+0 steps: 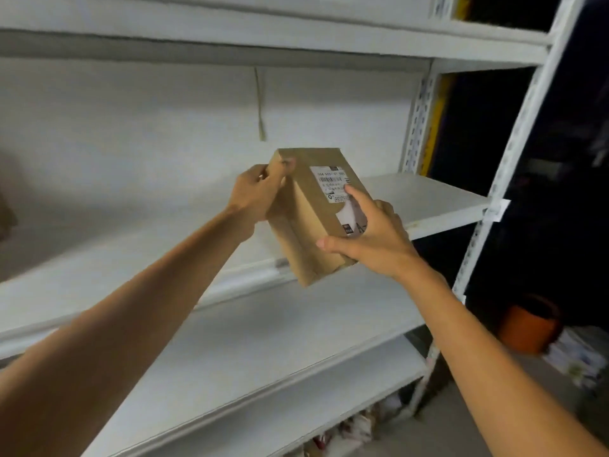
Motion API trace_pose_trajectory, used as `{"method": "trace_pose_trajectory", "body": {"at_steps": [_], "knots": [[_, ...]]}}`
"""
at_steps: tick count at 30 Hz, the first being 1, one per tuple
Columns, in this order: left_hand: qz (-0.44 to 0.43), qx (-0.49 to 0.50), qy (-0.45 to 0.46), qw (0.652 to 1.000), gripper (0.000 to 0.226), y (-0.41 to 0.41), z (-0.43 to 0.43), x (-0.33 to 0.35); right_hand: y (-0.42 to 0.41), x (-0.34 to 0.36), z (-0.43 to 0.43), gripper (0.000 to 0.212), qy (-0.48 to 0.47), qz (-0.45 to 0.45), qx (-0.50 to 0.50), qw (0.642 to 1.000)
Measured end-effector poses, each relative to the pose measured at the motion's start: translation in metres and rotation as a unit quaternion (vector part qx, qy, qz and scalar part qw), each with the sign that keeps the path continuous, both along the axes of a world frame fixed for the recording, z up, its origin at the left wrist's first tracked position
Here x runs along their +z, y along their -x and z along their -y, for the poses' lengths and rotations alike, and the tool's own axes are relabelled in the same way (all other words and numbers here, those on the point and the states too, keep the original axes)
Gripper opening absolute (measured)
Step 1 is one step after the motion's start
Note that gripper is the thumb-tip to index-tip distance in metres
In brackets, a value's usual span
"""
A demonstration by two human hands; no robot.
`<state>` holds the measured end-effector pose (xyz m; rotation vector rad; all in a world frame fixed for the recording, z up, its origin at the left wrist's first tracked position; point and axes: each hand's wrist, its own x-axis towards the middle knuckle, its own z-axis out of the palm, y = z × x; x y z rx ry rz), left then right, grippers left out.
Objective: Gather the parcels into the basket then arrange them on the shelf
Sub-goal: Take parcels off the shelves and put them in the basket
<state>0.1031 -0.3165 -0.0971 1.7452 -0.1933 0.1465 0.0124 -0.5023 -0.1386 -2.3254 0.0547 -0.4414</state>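
While both arms reach toward the shelf (428, 196), a tilted parcel (313, 225) hangs in the air before its edge. The left hand (253, 192) pinches the upper left corner; the right hand (369, 235) clasps the lower right side, index finger on the label (331, 184).

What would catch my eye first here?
A brown parcel with a white label, held mid-frame by both hands: the left hand grips its upper left edge, the right hand its lower right side. Behind it stretch white shelves, with an orange container low on the right.
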Motion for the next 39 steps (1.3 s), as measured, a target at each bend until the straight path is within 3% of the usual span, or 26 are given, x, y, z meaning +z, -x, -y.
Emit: {"method": "trace_pose_trajectory", "body": {"at_steps": [7, 10, 14, 17, 20, 24, 26, 28, 32, 39], "knots": [[-0.023, -0.208, 0.006, 0.978, 0.072, 0.063, 0.169, -0.062, 0.105, -0.049, 0.134, 0.112, -0.083, -0.030, -0.178, 0.980], [-0.012, -0.319, -0.078, 0.944, 0.067, 0.096, 0.235, -0.115, 0.157, -0.083, 0.178, 0.110, -0.107, -0.053, -0.276, 0.954], [-0.003, -0.426, -0.175, 0.888, 0.077, 0.143, 0.307, -0.179, 0.220, -0.138, 0.221, 0.105, -0.130, -0.099, -0.389, 0.907], [0.051, -0.493, -0.213, 0.842, 0.071, 0.183, 0.346, -0.215, 0.270, -0.172, 0.234, 0.103, -0.118, -0.115, -0.472, 0.866], [0.147, -0.578, -0.221, 0.772, 0.072, 0.227, 0.372, -0.244, 0.313, -0.198, 0.235, 0.104, -0.115, -0.135, -0.543, 0.821], [0.254, -0.706, -0.242, 0.616, 0.080, 0.275, 0.397, -0.287, 0.356, -0.248, 0.233, 0.101, -0.126, -0.165, -0.629, 0.749], [0.267, -0.735, -0.289, 0.552, 0.083, 0.300, 0.406, -0.312, 0.374, -0.277, 0.233, 0.098, -0.146, -0.184, -0.665, 0.709], [0.256, -0.746, -0.326, 0.521, 0.093, 0.324, 0.414, -0.341, 0.389, -0.308, 0.235, 0.099, -0.162, -0.202, -0.695, 0.670], [0.233, -0.738, -0.334, 0.538, 0.092, 0.355, 0.434, -0.414, 0.405, -0.375, 0.252, 0.094, -0.188, -0.239, -0.706, 0.639], [0.187, -0.725, -0.359, 0.558, 0.090, 0.354, 0.474, -0.511, 0.398, -0.469, 0.298, 0.083, -0.170, -0.284, -0.689, 0.644]]}}
